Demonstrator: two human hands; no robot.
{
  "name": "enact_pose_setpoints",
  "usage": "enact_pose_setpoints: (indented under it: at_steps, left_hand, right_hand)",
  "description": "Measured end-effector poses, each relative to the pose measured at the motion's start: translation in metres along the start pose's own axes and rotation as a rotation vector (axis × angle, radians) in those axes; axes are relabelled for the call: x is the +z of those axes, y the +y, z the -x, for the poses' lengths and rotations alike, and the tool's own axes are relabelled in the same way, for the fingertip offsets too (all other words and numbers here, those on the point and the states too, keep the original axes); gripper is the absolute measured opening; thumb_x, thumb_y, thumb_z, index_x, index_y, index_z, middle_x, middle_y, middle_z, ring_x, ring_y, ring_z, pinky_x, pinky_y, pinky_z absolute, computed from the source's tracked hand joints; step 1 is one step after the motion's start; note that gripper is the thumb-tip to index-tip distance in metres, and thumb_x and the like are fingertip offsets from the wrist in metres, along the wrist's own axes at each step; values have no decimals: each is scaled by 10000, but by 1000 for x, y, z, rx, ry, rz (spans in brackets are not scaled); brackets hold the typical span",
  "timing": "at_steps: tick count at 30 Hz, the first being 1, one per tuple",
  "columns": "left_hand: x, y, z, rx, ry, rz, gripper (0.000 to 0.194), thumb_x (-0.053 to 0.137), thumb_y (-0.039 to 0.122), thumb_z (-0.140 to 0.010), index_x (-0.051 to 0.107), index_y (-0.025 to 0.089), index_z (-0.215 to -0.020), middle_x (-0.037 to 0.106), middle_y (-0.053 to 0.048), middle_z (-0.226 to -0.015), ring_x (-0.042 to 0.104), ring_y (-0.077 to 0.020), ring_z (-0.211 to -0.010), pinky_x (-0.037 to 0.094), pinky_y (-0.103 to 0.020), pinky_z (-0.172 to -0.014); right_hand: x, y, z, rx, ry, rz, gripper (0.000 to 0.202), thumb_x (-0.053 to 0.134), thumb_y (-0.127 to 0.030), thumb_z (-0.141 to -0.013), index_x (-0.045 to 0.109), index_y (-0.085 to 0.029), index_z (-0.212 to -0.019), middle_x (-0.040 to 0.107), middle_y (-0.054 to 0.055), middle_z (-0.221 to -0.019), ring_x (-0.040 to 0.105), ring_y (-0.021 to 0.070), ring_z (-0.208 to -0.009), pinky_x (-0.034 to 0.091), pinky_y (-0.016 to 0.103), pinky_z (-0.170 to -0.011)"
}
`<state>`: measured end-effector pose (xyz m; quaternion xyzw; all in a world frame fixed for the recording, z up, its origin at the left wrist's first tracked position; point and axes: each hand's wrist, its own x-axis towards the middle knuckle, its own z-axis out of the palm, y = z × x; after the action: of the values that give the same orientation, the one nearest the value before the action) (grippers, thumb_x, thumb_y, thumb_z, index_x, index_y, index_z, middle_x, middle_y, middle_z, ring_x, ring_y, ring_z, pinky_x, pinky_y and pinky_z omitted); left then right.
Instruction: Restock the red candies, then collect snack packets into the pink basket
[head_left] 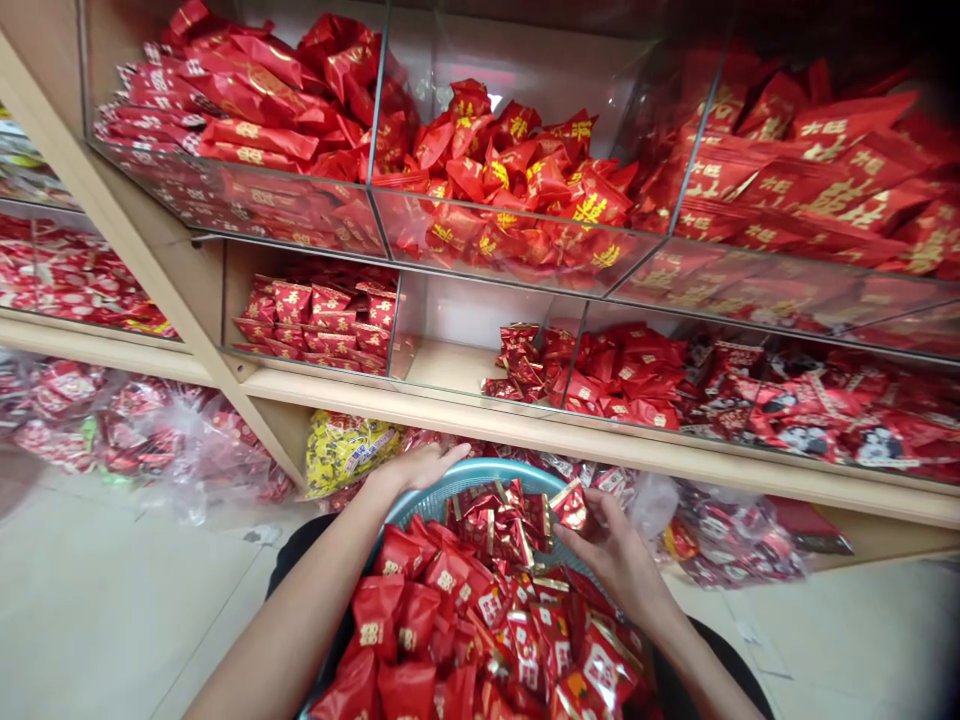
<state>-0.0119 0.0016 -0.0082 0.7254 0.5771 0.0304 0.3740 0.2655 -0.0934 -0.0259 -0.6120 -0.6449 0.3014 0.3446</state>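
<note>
A teal plastic basket point(442, 474) full of red wrapped candies point(420, 590) stands between my legs, tilted towards me. My left hand point(420, 467) lies over its far left rim and grips it; most of the fingers are hidden behind the rim. Above the far right part of the basket, my right hand point(604, 535) pinches one small red candy packet point(570, 505) with gold edges between thumb and fingers. Just left of it in the basket is a pile of similar shiny red-and-gold packets point(499, 525).
Ahead is a wooden shelf point(525, 440) with clear-fronted bins of red sweets point(525, 170). One lower bin point(450, 365) holds only a few packets at its right side. Beneath the shelf lie a yellow bag point(349, 452) and several clear plastic bags of sweets point(735, 540) on the tiled floor.
</note>
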Motion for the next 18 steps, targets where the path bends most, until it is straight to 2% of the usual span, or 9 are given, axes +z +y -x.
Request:
enact_pose_setpoints:
  at_steps: [3,6,13,18]
  left_hand:
    - [0,0,0,5,-2,-2,852,130,757,-780,671,116,-926,674,-192,-1089,599,-313,-1053,418,-357,-905]
    - [1,-1,-1,-4,2,-5,851,131,774,-767,675,131,-888,679,-180,-1080,604,-310,-1042,419,-357,-905]
    - [3,-5,-4,-24,15,-8,876,132,808,-736,670,126,-849,681,-192,-1059,616,-316,-1017,428,-362,-886]
    - [2,-4,-2,-12,43,-1,861,159,802,-742,678,120,-818,699,-195,-1000,638,-319,-950,447,-361,-832]
  right_hand:
    - [-3,3,3,-132,64,320,422,614,-467,-764,541,-223,-1101,592,89,-1004,567,284,-933,454,441,-823]
    - [-3,7,5,-190,76,488,429,595,-452,-781,552,-229,-1145,584,83,-1004,555,291,-960,449,458,-847]
    - [7,21,17,-187,47,601,429,561,-415,-815,510,-203,-1185,591,131,-1145,544,328,-1092,447,488,-901]
    - [19,31,23,-226,71,624,418,569,-379,-810,508,-176,-1171,621,155,-1091,558,348,-1066,463,511,-871]
